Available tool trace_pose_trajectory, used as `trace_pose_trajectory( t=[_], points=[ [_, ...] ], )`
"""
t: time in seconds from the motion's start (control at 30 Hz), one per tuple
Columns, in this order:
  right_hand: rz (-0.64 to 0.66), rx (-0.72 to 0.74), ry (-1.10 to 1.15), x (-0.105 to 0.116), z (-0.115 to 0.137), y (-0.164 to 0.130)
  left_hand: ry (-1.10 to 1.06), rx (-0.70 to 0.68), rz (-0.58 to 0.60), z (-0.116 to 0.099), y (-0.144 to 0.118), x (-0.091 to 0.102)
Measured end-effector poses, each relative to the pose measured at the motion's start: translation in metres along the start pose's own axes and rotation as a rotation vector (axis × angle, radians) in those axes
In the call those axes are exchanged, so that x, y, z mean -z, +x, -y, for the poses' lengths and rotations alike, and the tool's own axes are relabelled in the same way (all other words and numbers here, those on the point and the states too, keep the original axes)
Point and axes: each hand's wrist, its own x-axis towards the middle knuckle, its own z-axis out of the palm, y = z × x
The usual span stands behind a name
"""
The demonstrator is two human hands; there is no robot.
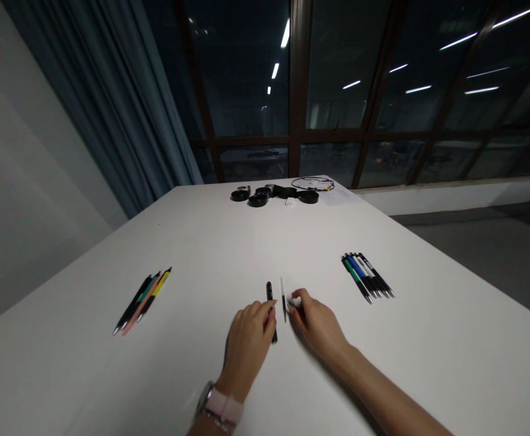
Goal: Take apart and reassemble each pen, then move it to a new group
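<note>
Two bare hands brought close together low over the table, fingers pointed away from the body.

The left hand is held palm down with the knuckles raised and the fingers curled forward, the fingertips being pressed down at the far end; a wristwatch with a pale pink strap is worn on the left wrist, which enters from the bottom edge. The right hand is laid palm down and angled toward the left hand, its thumb and forefinger being pinched together at the tip. The right forearm is stretched in bare from the lower right corner. A narrow gap is kept between the two hands.
</note>
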Motion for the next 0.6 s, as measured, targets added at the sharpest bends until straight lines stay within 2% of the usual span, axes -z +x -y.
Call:
trace_pose_trajectory(
  t=[0.27, 0.5, 0.6],
  points=[
    [-0.017, 0.079, -0.21, -0.007, 0.003, 0.006, 0.037, 0.03, -0.092, 0.009, 0.001, 0.009],
    [-0.014, 0.081, -0.135, -0.004, 0.002, 0.002, 0.016, 0.05, -0.123, 0.014, 0.002, 0.013],
    [-0.084, 0.049, -0.03, 0.005, -0.001, 0.001, 0.0, 0.058, -0.139, 0.013, 0.002, 0.017]
  ],
)
